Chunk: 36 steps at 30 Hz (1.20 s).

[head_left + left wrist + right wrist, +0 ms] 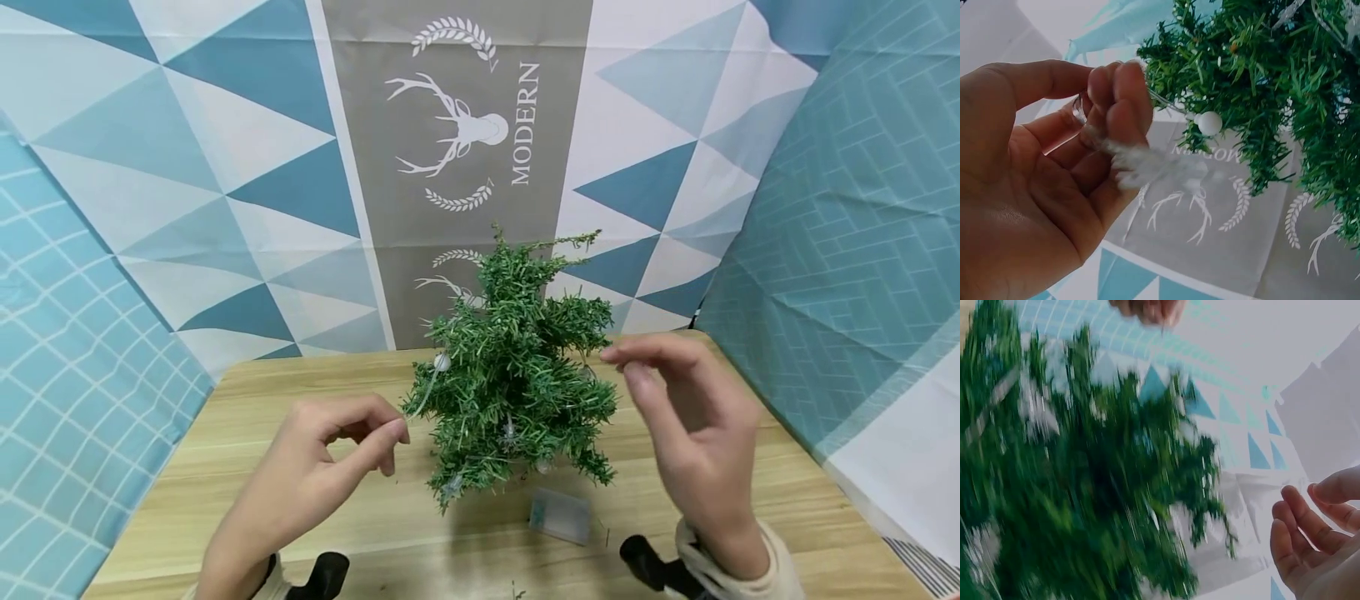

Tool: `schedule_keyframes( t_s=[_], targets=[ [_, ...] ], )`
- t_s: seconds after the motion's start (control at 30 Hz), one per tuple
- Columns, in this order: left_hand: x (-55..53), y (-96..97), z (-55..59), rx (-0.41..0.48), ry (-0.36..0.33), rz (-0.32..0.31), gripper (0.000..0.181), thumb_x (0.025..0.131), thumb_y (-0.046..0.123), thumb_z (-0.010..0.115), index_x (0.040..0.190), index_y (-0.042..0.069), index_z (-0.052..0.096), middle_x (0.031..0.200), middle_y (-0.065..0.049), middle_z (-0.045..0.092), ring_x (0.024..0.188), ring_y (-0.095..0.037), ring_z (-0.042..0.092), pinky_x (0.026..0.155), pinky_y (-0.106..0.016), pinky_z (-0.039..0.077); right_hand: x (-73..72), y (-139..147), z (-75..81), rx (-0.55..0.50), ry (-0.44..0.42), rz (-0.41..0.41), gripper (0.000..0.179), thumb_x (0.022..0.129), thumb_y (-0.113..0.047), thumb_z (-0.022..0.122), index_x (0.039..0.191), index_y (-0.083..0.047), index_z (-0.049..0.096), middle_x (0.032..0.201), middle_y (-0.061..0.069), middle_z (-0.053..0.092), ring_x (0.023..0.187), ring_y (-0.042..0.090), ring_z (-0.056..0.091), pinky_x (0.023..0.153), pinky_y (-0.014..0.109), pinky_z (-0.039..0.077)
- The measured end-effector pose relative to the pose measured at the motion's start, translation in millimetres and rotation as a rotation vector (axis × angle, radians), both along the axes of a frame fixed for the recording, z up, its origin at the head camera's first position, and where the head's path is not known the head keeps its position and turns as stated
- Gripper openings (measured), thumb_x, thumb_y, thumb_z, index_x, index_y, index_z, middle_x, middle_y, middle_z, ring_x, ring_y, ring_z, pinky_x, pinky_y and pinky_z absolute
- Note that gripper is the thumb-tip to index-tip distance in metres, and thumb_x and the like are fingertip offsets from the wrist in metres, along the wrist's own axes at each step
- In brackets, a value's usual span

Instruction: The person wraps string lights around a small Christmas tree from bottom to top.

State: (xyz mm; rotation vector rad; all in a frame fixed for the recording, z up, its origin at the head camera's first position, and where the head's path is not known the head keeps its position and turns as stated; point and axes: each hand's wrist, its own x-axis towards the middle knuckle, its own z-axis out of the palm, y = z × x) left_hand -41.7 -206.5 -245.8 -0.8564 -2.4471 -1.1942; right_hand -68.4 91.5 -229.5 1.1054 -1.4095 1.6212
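Observation:
A small green artificial Christmas tree (pixel 517 367) stands upright on the table. At its left side my left hand (pixel 330 458) pinches a thin clear light-string wire (pixel 1169 105) between thumb and fingers. The wire runs to a white ball (pixel 442 362) at the tree's edge. Close under the left fingertips hangs a blurred clear ornament, perhaps a snowflake (pixel 1160 167). My right hand (pixel 701 417) is raised beside the tree's right branches, fingers loosely bent and, in the right wrist view, holding nothing. Another clear snowflake ornament (pixel 510 432) sits low among the front branches.
A small clear flat box (pixel 561 516) lies on the wooden table (pixel 300 383) in front of the tree. Behind is a patterned cloth backdrop (pixel 262 167) with a deer print. Blue tiled cloths (pixel 847 250) hang at both sides. Small green bits lie near the front edge.

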Motion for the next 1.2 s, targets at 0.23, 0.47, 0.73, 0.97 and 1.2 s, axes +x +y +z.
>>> schedule_keyframes(
  t_s=[0.23,0.47,0.73,0.97,1.2],
  targets=[
    [2.0,8.8,1.2,-0.014,-0.059,-0.021,0.017,0.092,0.017,0.051,0.088,0.028,0.062,0.076,0.015,0.061,0.068,-0.001,0.058,0.063,-0.022,0.048,17.4,-23.7,-12.5,0.134,0.057,0.088,0.016,0.08,0.017,0.047,0.094,0.017,0.053,0.087,0.018,0.06,0.082,0.022,0.056,0.077,0.028,0.047],
    [6.5,23.3,4.2,0.031,-0.019,-0.043,0.017,0.09,0.013,0.054,0.096,0.027,0.063,0.085,0.014,0.063,0.075,-0.002,0.059,0.067,-0.023,0.049,30.7,-39.2,-13.4,0.428,0.105,0.048,0.019,0.085,0.006,0.051,0.102,0.002,0.057,0.101,0.011,0.061,0.093,0.02,0.057,0.081,0.027,0.047],
    [11.4,49.6,14.4,0.152,0.106,-0.124,0.02,0.084,0.0,0.058,0.087,0.019,0.063,0.082,0.01,0.059,0.071,-0.003,0.053,0.061,-0.022,0.046,36.8,-53.4,-32.8,0.716,-0.001,0.035,0.028,0.088,-0.007,0.055,0.115,-0.014,0.054,0.12,0.001,0.053,0.112,0.013,0.049,0.092,0.023,0.042],
    [10.4,54.4,14.2,0.184,0.146,-0.147,0.021,0.083,-0.003,0.058,0.086,0.017,0.063,0.082,0.008,0.059,0.069,-0.003,0.052,0.059,-0.021,0.045,38.4,-61.0,-39.0,0.714,0.042,-0.009,0.035,0.09,-0.01,0.052,0.125,-0.007,0.048,0.125,0.004,0.052,0.117,0.015,0.046,0.096,0.026,0.04],
    [10.4,53.4,13.5,0.186,0.159,-0.142,0.021,0.084,-0.003,0.057,0.085,0.017,0.063,0.081,0.009,0.059,0.069,-0.003,0.052,0.059,-0.021,0.045,41.0,-64.9,-45.3,0.754,-0.074,-0.01,0.04,0.09,-0.013,0.054,0.128,-0.015,0.044,0.127,-0.004,0.046,0.116,0.009,0.043,0.092,0.021,0.041]
  ],
)
